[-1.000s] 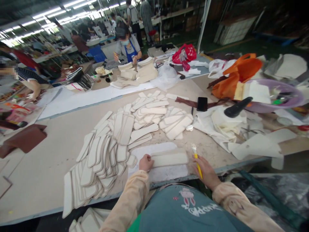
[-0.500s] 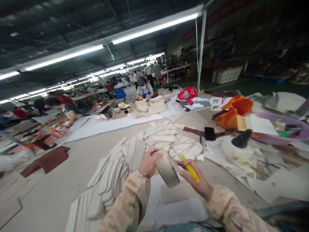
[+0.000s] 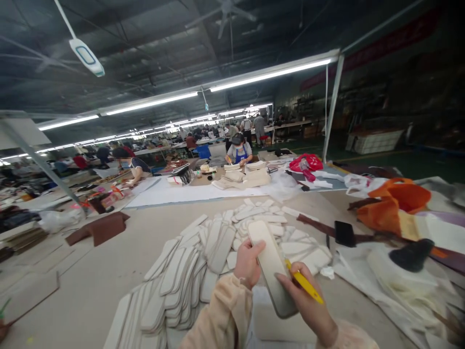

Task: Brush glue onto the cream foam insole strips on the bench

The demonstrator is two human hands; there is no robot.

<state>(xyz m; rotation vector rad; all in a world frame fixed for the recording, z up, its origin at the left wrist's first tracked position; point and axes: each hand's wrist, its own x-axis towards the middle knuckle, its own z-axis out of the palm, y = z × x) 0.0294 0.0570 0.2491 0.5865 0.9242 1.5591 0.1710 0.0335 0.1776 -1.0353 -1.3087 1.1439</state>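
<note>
A beige, round-cornered panel (image 3: 272, 266) is tilted up in front of me, its lower end darker in shade. My left hand (image 3: 249, 261) grips its left edge, thumb on the face. At the lower right edge, my right hand (image 3: 307, 295) has its thumb against the panel and holds a yellow-handled brush (image 3: 307, 286). The brush's head is hidden behind the panel. Another flat beige piece (image 3: 267, 322) lies below on white paper. Left of my hands, similar panels (image 3: 181, 276) form an overlapping row, with a loose heap (image 3: 257, 213) of them beyond.
A black phone (image 3: 344, 233) lies on the right beside a brown strip. Further right are an orange bag (image 3: 395, 201) and a white container with a black top (image 3: 412, 254). Brown material (image 3: 98, 229) lies at left. A co-worker (image 3: 239, 150) in a blue apron works across the table.
The view has swung left and up. The panel has turned its face more towards me, and my right hand has come onto its edge. The brush's head has gone behind the panel.
</note>
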